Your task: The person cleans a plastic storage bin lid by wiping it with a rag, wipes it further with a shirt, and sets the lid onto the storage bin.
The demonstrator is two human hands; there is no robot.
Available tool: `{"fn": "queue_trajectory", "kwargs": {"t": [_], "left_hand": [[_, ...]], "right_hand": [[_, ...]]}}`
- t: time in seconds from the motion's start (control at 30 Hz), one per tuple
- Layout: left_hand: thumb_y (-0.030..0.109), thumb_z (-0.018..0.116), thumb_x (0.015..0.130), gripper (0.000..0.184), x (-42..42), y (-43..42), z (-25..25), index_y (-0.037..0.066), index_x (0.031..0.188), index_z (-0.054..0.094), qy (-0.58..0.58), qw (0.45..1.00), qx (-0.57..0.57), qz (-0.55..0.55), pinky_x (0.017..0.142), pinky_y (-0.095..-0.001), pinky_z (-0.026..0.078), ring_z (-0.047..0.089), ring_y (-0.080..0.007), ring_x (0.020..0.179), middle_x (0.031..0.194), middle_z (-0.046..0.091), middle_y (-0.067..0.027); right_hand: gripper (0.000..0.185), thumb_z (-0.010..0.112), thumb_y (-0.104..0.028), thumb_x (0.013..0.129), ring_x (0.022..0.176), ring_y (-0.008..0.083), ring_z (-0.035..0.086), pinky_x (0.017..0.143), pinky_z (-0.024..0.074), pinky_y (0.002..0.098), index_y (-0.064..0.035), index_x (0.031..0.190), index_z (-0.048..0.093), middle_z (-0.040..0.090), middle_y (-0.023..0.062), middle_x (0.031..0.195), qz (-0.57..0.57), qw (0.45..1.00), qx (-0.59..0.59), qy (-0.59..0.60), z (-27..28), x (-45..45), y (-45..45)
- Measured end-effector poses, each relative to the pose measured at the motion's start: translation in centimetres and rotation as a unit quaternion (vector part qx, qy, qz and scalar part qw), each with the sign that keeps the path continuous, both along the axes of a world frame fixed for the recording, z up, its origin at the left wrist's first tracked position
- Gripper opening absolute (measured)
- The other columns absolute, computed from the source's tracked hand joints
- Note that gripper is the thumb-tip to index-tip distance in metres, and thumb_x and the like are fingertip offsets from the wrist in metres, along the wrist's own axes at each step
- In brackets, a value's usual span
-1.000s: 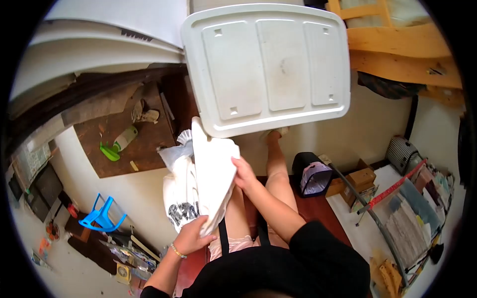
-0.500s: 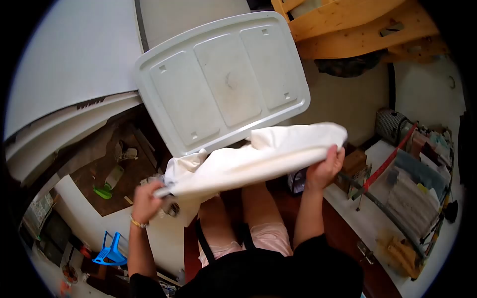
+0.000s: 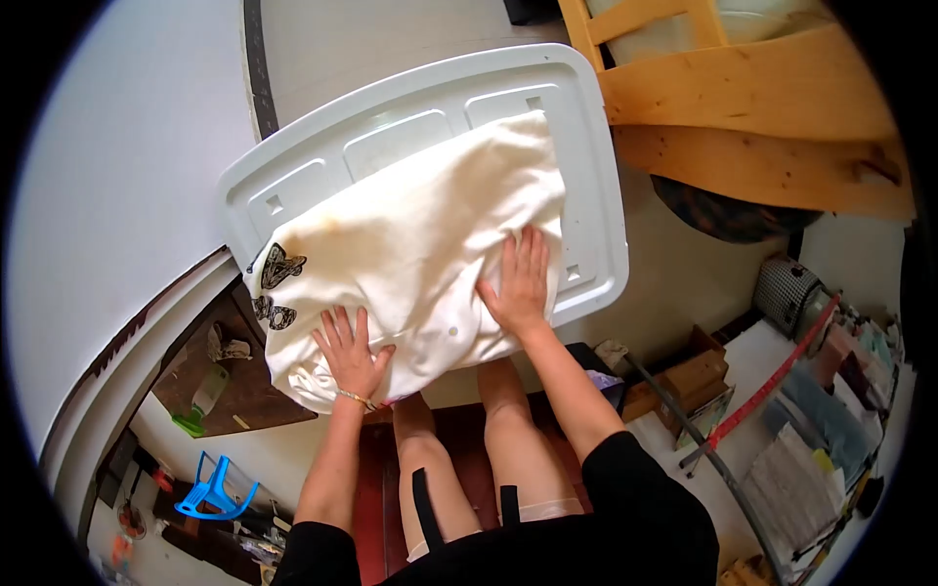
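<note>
A cream-white folded cloth [image 3: 420, 234], with black printed figures at its left edge, lies spread over a pale grey plastic lid [image 3: 594, 215]. It looks like a garment, though its exact kind is unclear. My left hand [image 3: 352, 354] rests on the cloth's lower left part, fingers spread. On the lower right part, my right hand [image 3: 520, 283] presses flat, its fingers stretched out. Wrinkles run through the cloth between and around both hands. Neither hand grips anything. The cloth hides most of the lid's panels.
Wooden furniture [image 3: 752, 88] stands at the upper right. A rack with folded fabrics [image 3: 811, 391] and a red-wrapped bar is on the right, near a cardboard box [image 3: 684, 376]. At lower left is a small blue plastic stool [image 3: 213, 493]. A white surface [image 3: 137, 176] borders the left.
The cloth, held up and stretched between both hands before, now lies on the lid. Both hands have let go of its edges and lie flat on top.
</note>
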State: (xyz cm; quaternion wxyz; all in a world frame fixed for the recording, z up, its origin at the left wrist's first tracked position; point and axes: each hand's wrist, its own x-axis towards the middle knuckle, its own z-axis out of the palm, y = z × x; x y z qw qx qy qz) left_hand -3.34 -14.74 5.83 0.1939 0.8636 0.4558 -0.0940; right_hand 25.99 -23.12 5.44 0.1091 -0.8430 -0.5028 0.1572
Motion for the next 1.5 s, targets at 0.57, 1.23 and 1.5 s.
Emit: {"fn": "queue_trajectory", "kwargs": {"t": [0.57, 1.23, 1.5], "left_hand": [[0.035, 0.072, 0.066, 0.075, 6.4, 3.5, 2.1, 0.012, 0.133, 0.048, 0.032, 0.993, -0.049, -0.102, 0.109, -0.0634, 0.014, 0.029, -0.0352, 0.133, 0.137, 0.044, -0.0119], [0.042, 0.063, 0.069, 0.065, 4.0, 7.1, -2.0, 0.007, 0.121, 0.049, 0.006, 0.996, 0.088, 0.004, 0.106, -0.0647, 0.011, 0.023, -0.0419, 0.135, 0.139, 0.037, -0.0179], [0.045, 0.071, 0.065, 0.075, 4.4, 6.8, -2.6, 0.013, 0.128, 0.046, -0.020, 0.996, 0.080, 0.034, 0.105, -0.0670, 0.008, 0.019, -0.0383, 0.137, 0.142, 0.034, -0.0127]], "right_hand": [[0.047, 0.052, -0.031, 0.083, 0.127, 0.0394, 0.038, 0.107, 0.0236, 0.0534, -0.0028, 0.121, 0.054, 0.046, 0.0232, 0.130, 0.227, 0.972, -0.022, 0.063, 0.7, 1.8, -6.5], [0.045, 0.061, -0.026, 0.079, 0.124, 0.0300, 0.039, 0.106, 0.0301, 0.0400, -0.0071, 0.120, 0.056, 0.046, 0.0119, 0.129, 0.111, 0.978, 0.176, 0.022, -1.3, 1.5, 23.0], [0.040, 0.059, -0.013, 0.078, 0.106, 0.0314, 0.049, 0.088, 0.0442, 0.0407, -0.0045, 0.117, 0.058, 0.049, 0.0153, 0.121, 0.033, 0.995, 0.089, -0.028, -2.3, -0.7, 11.9]]}}
